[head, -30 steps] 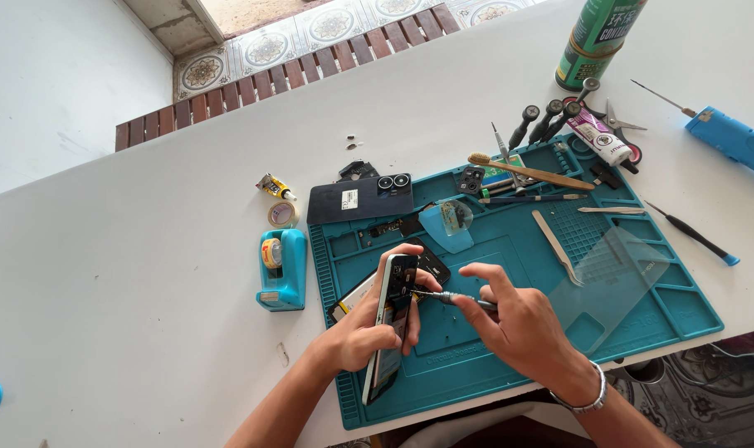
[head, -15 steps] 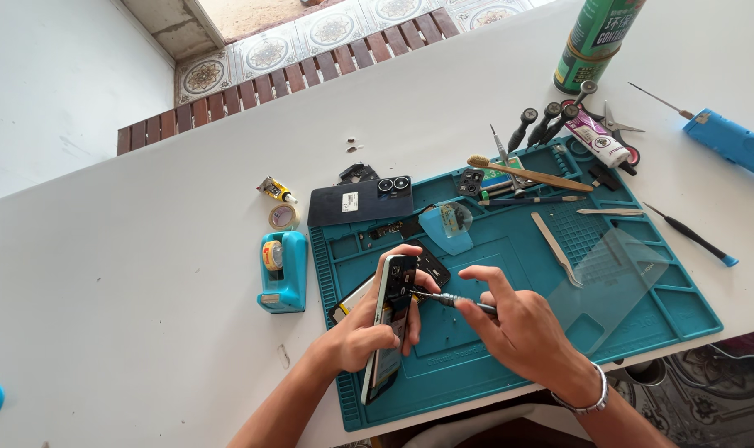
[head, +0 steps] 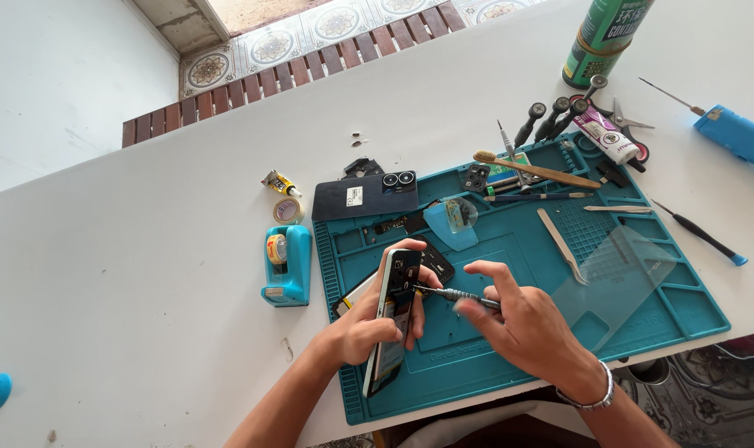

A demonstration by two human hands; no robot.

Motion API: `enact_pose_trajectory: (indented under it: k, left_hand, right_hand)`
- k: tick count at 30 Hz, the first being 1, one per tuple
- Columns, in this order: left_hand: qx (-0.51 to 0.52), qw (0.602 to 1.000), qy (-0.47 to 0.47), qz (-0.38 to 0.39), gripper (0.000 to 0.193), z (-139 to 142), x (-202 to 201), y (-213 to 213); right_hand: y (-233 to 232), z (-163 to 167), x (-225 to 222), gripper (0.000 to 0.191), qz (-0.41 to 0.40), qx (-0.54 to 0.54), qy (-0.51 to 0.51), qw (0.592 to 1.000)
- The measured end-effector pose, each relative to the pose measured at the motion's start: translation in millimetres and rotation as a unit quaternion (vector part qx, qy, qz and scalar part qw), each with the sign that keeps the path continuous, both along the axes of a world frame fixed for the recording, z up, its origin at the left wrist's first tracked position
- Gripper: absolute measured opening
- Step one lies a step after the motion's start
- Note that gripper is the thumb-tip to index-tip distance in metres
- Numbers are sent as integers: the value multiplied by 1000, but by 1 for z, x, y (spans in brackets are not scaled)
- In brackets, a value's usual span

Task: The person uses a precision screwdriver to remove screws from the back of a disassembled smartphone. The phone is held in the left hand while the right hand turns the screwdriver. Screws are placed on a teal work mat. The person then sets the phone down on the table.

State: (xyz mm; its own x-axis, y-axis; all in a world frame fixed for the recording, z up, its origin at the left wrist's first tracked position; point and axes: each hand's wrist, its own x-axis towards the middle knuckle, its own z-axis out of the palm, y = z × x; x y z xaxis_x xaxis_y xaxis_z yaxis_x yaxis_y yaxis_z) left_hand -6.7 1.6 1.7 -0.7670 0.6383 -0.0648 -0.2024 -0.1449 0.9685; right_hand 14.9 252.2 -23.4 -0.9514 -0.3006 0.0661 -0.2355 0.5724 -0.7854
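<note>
Hands have barely shifted since a second ago. Left hand point(head: 368, 328) still grips the opened phone point(head: 391, 319) on edge, tilted, above the near-left part of the teal mat point(head: 667, 311) on the white table point(head: 144, 290), fingers wrapped round its body. Right hand point(head: 522, 323) keeps its fingers pinched narrow on a small screwdriver point(head: 453, 294), tip still touching the phone's upper half. Everything about them lies as before: the phone's dark back cover point(head: 364, 197) at the mat's far-left corner, the blue tape dispenser point(head: 287, 264) just beside the mat, the clear sheet point(head: 617, 278) to the right.
</note>
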Motion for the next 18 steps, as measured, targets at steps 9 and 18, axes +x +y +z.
enact_pose_trajectory:
  k: [9, 18]
  left_hand:
    - [12, 1000, 0, 3, 116, 0, 0, 0]
    - [7, 1000, -11, 2, 115, 2, 0, 1]
  right_hand:
    - [3, -6, 2, 48, 7, 2, -2, 1000]
    - [4, 1, 1, 56, 25, -8, 6, 1000]
